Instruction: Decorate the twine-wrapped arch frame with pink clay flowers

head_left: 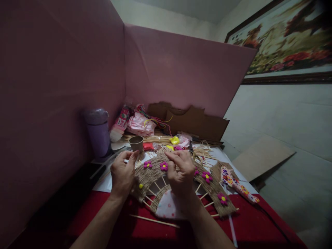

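Head view: at six o'clock, the woven fan [155, 169] rests on the table [145, 237], apparently freeing my left hand [122, 174], at its ten o'clock, and right hand [181, 171], above it. Both are curled; I cannot tell whether they grip anything.

Woven fan [166, 204], stick [155, 221] on red cloth [251, 228]

My fan [157, 171] is on the table [145, 238] just in front of me, stick [155, 221] on the near side, cup [136, 143] behind, tumbler [98, 135] further left, glue gun [240, 188] over on the right.
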The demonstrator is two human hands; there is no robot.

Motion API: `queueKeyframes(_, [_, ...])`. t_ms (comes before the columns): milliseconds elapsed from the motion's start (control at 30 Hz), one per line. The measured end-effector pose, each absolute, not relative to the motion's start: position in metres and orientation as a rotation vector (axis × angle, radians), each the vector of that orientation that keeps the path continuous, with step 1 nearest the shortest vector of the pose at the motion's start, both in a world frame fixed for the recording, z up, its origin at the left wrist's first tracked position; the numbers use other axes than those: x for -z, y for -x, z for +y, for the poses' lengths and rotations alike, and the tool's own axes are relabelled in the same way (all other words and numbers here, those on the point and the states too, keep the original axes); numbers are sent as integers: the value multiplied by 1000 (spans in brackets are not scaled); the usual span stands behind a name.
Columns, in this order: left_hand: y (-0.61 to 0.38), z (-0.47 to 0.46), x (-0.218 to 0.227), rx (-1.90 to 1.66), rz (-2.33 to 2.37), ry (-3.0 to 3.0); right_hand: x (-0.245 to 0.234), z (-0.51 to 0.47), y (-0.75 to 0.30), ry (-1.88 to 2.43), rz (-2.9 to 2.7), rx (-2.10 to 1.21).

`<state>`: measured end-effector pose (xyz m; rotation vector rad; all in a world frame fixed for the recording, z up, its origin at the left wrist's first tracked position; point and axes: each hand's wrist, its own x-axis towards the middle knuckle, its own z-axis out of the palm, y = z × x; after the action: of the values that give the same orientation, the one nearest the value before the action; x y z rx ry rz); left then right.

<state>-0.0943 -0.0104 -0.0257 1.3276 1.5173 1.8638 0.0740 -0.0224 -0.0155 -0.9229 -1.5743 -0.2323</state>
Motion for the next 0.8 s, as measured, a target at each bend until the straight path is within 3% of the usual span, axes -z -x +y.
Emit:
queueKeyframes(433, [88,-12,23,-1933,1117,-1376,12,-29,-78,791,-1312,191])
queueKeyframes(800, [87,-15,25,-1900,1189,-1348,13,-32,-76,785,-1419,254])
